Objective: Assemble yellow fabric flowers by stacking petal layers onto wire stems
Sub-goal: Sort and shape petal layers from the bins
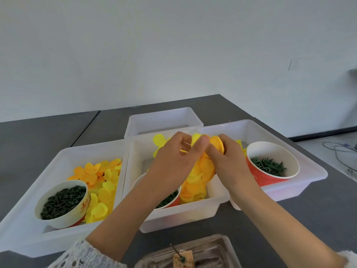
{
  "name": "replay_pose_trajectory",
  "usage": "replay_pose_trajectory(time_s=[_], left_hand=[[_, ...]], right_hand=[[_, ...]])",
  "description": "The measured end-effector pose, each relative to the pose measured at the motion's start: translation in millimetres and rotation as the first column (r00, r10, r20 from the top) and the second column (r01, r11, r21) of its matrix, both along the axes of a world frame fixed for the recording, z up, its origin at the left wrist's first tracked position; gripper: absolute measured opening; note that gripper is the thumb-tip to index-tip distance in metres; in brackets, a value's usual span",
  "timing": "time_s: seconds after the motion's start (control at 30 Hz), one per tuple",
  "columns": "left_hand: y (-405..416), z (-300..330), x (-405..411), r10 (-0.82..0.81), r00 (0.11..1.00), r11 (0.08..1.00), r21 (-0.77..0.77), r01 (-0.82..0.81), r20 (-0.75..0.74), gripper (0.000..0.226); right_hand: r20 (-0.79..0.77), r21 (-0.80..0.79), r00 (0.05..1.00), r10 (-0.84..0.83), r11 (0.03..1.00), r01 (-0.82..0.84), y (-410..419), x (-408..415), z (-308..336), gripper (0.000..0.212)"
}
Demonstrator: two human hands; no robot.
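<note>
I see both hands raised together over the middle translucent white plastic tray, near the frame's centre. My left hand curls its fingers, thumb and forefinger pinching the stack of yellow-orange fabric petal layers from the nine o'clock side. My right hand meets it from three o'clock, its fingertips pressed together on the top petals. The stack hangs down between the two hands, above a loose heap of yellow petals lying in that tray. I cannot tell whether a wire stem runs through the stack.

At eight o'clock, the left white tray holds scattered yellow and orange petals and a white-and-red paper bowl of dark green short pieces. A second paper bowl sits in the middle tray, mostly hidden under my left wrist. At three o'clock, the right white tray carries a red paper cup of green leafy pieces. A fourth white tray sits at twelve o'clock. All rest on a dark grey table. At six o'clock lies a brown tray with a thin green-tipped stick.
</note>
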State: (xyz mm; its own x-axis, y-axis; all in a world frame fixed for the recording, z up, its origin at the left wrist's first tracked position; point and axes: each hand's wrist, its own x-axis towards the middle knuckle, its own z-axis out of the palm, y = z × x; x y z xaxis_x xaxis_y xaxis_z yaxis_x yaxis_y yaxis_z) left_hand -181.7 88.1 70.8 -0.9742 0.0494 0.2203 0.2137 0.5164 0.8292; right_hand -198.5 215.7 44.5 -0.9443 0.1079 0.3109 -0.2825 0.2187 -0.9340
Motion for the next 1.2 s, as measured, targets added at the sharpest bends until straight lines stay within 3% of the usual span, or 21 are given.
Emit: replay_pose_trajectory(time_s=[0.13,0.27,0.43,0.5,0.57,0.63,0.73,0.87,1.0,1.1,1.2], left_hand=[[-11,-4,-5,0.067,0.985,0.991,-0.100,-0.083,-0.157,0.027],[-26,-5,-11,0.174,0.970,0.982,-0.042,-0.183,-0.168,0.029],[-33,-11,-16,0.165,0.982,0.986,0.018,-0.164,-0.096,0.043],[-32,-13,-17,0.164,0.981,0.986,0.048,-0.160,-0.101,0.040],[-30,-14,-18,0.181,0.977,0.982,0.070,-0.174,-0.113,0.038],[-27,-16,-17,0.197,0.971,0.979,0.071,-0.189,-0.134,0.040],[-23,-17,-14,0.216,0.962,0.976,0.058,-0.210,-0.164,0.044],[-20,-16,-10,0.245,0.948,0.969,0.012,-0.247,-0.202,0.041],[-15,-17,-3,0.263,0.923,0.949,-0.099,-0.300,-0.282,0.046],[-13,-19,0,0.203,0.909,0.912,-0.267,-0.311,-0.364,0.049],[-12,-20,-1,0.094,0.904,0.895,-0.363,-0.260,-0.416,0.047]], right_hand=[[-0.101,0.104,0.994,-0.036,0.994,0.046,-5,2,0,0.030],[-0.122,0.108,0.991,-0.060,0.991,0.074,-4,3,-2,0.029],[-0.168,0.094,0.982,-0.082,0.991,0.099,-4,5,-6,0.017],[-0.233,0.081,0.970,-0.064,0.993,0.085,-6,8,-6,0.026],[-0.309,0.156,0.951,0.001,0.986,0.050,-7,11,-6,0.030],[-0.323,0.255,0.945,0.058,0.967,0.028,-8,13,-7,0.022],[-0.250,0.244,0.966,0.066,0.970,-0.003,-9,11,-11,0.018],[-0.102,0.083,0.985,0.140,0.988,-0.132,-10,8,-11,0.023],[0.031,-0.062,0.976,0.216,0.975,-0.214,-10,9,-6,0.050],[0.205,-0.062,0.939,0.275,0.961,-0.268,-10,7,1,0.069],[0.274,-0.130,0.895,0.353,0.935,-0.330,-12,7,2,0.053]])
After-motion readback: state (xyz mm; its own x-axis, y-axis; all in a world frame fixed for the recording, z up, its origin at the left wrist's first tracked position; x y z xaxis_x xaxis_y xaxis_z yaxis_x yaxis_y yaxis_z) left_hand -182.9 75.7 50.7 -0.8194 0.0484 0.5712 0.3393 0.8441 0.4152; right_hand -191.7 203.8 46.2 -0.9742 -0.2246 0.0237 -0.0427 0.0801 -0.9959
